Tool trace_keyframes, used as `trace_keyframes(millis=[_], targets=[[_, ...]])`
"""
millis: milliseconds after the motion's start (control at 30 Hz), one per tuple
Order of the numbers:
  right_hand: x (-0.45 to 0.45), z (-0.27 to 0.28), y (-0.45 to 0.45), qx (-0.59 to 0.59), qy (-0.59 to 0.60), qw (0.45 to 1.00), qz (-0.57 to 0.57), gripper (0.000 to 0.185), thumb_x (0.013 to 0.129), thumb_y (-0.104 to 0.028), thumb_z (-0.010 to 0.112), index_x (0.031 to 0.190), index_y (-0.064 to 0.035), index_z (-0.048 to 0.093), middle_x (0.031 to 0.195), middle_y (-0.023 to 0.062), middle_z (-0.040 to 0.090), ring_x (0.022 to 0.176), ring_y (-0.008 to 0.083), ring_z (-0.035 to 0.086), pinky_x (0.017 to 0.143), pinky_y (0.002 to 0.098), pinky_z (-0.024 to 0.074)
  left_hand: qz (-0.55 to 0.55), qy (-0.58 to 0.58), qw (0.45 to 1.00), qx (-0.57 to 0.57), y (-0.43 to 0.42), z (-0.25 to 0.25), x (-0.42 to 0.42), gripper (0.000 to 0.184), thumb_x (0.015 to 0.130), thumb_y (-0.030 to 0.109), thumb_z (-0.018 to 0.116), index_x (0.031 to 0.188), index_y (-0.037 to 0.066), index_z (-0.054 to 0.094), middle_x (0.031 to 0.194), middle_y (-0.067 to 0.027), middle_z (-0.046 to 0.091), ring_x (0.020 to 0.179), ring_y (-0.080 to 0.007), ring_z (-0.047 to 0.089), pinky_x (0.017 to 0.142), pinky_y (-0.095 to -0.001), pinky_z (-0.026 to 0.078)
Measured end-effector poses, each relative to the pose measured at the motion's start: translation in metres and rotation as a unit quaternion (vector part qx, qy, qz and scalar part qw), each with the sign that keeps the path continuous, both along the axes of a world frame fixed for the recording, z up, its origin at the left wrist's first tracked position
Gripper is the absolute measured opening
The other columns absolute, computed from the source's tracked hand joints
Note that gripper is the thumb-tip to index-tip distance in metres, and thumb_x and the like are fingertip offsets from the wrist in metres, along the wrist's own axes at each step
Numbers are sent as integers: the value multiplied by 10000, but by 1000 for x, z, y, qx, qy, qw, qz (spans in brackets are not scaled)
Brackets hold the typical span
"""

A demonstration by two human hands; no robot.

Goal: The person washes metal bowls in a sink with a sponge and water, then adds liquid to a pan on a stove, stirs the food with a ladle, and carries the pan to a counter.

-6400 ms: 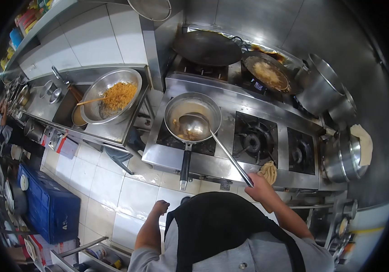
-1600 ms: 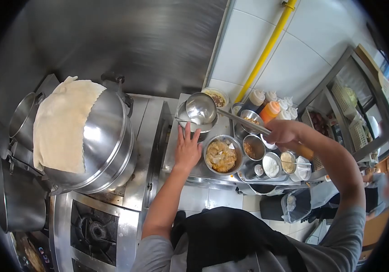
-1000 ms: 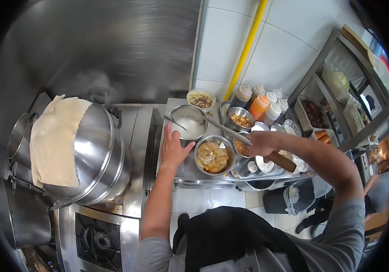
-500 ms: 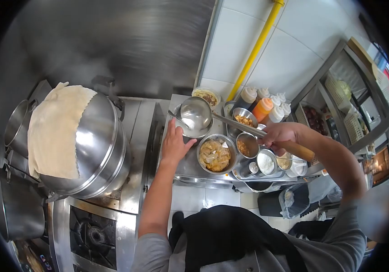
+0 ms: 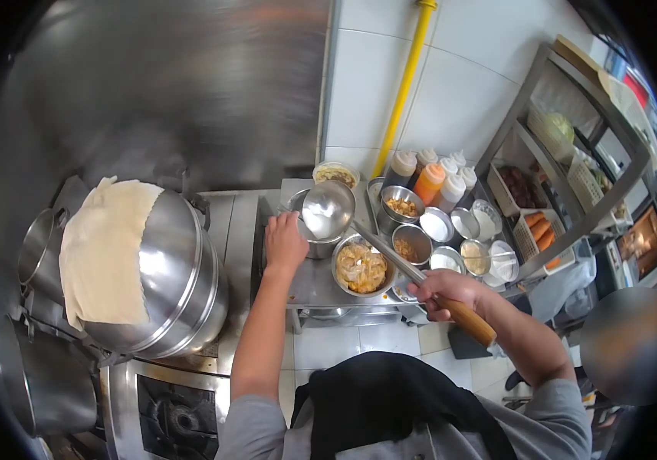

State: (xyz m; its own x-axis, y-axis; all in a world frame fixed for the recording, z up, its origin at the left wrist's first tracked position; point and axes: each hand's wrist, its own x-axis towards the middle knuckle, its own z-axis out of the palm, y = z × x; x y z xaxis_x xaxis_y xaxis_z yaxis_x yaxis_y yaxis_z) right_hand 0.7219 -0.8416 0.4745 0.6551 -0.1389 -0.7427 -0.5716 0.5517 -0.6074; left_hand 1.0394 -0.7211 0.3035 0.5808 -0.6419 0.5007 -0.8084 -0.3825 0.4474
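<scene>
Closest to the body, the right hand [image 5: 445, 294] is wrapped firmly around the shaft of a long steel ladle [image 5: 328, 211], just ahead of its wooden grip. Past it, the shaft runs near a steel bowl [image 5: 363, 295] of yellowish, glossy food [image 5: 361, 263]; drips from the shaft could land there. The left hand [image 5: 285, 241] sits with bent fingers at the side of a steel pot [image 5: 321, 250]; whether it grips the rim or merely rests there cannot be told. The ladle's bowl hangs over that pot, contact unclear. Held so far from its head, the ladle could tip if the wrist rolled, or dip and knock the pot askew should the left fingers slip. Farther off, squeeze bottles [image 5: 429, 184] crowd together beside a bowl of browned pieces [image 5: 401, 206], where a wide swing could topple them.
</scene>
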Motion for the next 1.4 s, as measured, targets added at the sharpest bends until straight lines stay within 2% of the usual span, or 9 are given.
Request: trace_keyframes(millis=[67, 133, 233, 500, 733, 1067, 1133, 1267, 1400], targets=[[4, -4, 6, 5, -13, 1000, 11, 197, 795, -37, 606, 969, -16, 517, 620, 70, 506, 446, 148, 468, 369, 281, 381, 4, -2, 1000, 16, -2, 2, 4, 338, 748, 46, 595, 1085, 52, 627, 1117, -128, 606, 1086, -340, 527, 959, -417, 428], [14, -15, 10, -31, -16, 999, -27, 193, 781, -32, 624, 944, -5, 524, 644, 76, 514, 500, 152, 490, 388, 299, 389, -38, 65, 978, 192, -1, 2, 7, 248, 767, 96, 599, 998, 29, 658, 1131, -142, 588, 1089, -337, 520, 946, -440, 436], [24, -16, 20, -59, -6, 997, -40, 171, 764, -15, 625, 886, -2, 505, 656, 90, 508, 496, 163, 489, 405, 320, 413, -91, 35, 992, 79, 10, -11, -6, 174, 773, 141, 613, 895, 31, 670, 1056, -145, 608, 1028, -348, 548, 903, -439, 466], [32, -15, 31, -201, 61, 977, 36, 142, 794, -72, 584, 858, 8, 485, 673, 86, 494, 520, 179, 516, 492, 338, 513, -121, 16, 988, 98, 9, 10, -8, 175, 815, 176, 599, 885, 33, 670, 969, -135, 631, 969, -355, 582, 878, -444, 488], [36, -26, 30, -194, 60, 979, 35, 131, 789, -71, 581, 851, 6, 496, 690, 88, 501, 549, 179, 524, 505, 341, 521, -122, 1, 986, 110, 7, 17, -11, 151, 835, 151, 578, 882, 42, 672, 986, -132, 636, 980, -355, 585, 859, -446, 500], [23, -4, 20, 21, -19, 999, -37, 146, 768, -37, 562, 896, -32, 491, 627, 66, 486, 438, 145, 443, 389, 246, 385, -121, 8, 989, 89, 18, 2, 0, 124, 829, 117, 581, 879, 51, 673, 1002, -127, 628, 980, -353, 585, 864, -454, 496], [20, 1, 24, 75, -21, 996, -42, 157, 769, -35, 558, 910, -43, 489, 615, 55, 487, 419, 134, 429, 375, 228, 357, -141, 105, 980, 88, 24, 3, 3, 159, 823, 99, 575, 945, 36, 655, 1039, -143, 615, 1013, -364, 574, 900, -456, 477], [11, 6, 39, 106, -15, 993, -53, 193, 769, -48, 566, 941, -70, 482, 597, 32, 486, 405, 121, 417, 359, 227, 336, -86, 12, 996, 19, 17, 24, 4, 239, 823, 95, 562, 1039, 11, 623, 1085, -173, 596, 1084, -376, 545, 960, -453, 446], [6, 3, 54, 108, -36, 991, -66, 190, 766, -58, 574, 932, -96, 489, 589, 34, 488, 406, 116, 416, 356, 229, 327, -78, -16, 984, 157, -15, 25, 17, 349, 800, 102, 589, 1127, -19, 597, 1157, -196, 580, 1168, -370, 507, 1016, -440, 414]])
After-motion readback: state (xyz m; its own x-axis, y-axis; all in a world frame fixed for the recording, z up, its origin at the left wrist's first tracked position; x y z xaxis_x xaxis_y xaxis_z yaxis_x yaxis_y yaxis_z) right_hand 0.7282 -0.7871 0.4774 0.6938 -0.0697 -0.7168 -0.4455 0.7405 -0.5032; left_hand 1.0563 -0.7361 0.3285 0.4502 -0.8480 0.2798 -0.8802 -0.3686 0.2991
